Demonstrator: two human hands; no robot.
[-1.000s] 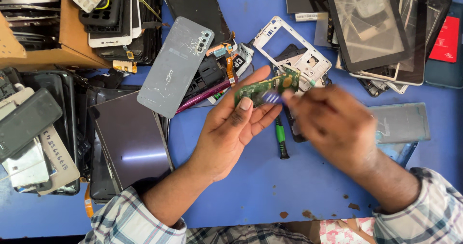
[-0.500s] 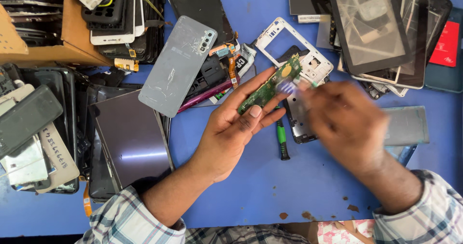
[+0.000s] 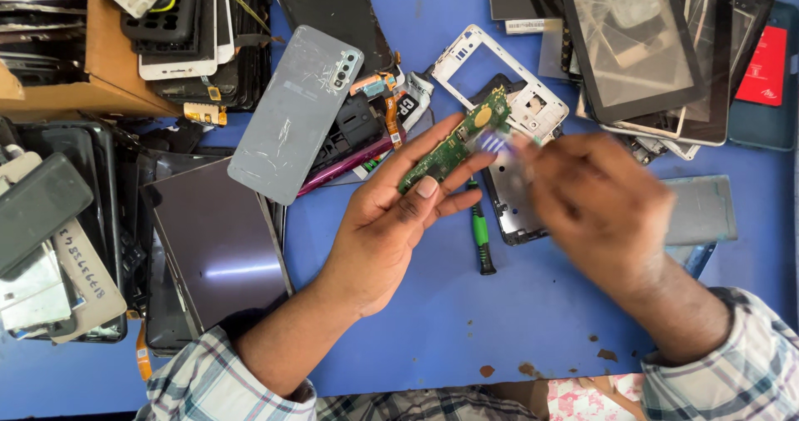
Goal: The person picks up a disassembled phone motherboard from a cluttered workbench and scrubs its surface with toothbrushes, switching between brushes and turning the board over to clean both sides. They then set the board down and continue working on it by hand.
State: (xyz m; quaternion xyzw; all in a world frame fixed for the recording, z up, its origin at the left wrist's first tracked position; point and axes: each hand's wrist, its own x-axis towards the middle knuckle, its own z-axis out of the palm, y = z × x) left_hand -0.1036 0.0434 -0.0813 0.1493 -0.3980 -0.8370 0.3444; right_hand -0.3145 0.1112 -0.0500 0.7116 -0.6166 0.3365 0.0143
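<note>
**Green board pinched in the left hand, right hand blurry**

Left hand (image 3: pixel 391 221) has its grip closed on a narrow green circuit board (image 3: pixel 454 142), thumb on top, fingers underneath, board tilted up toward the white phone frame (image 3: pixel 499 76). Right hand (image 3: pixel 603 205) is blurred at the board's upper end, so can't tell its grip. A green screwdriver (image 3: pixel 481 238) lies on the blue desk (image 3: pixel 466 321) just below.

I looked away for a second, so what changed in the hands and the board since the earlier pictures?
The green circuit board in the left hand tilted from nearly level to slanting up to the right. The right hand, blurred, drew slightly back to the right. The green screwdriver and cracked grey back cover stayed put.
</note>
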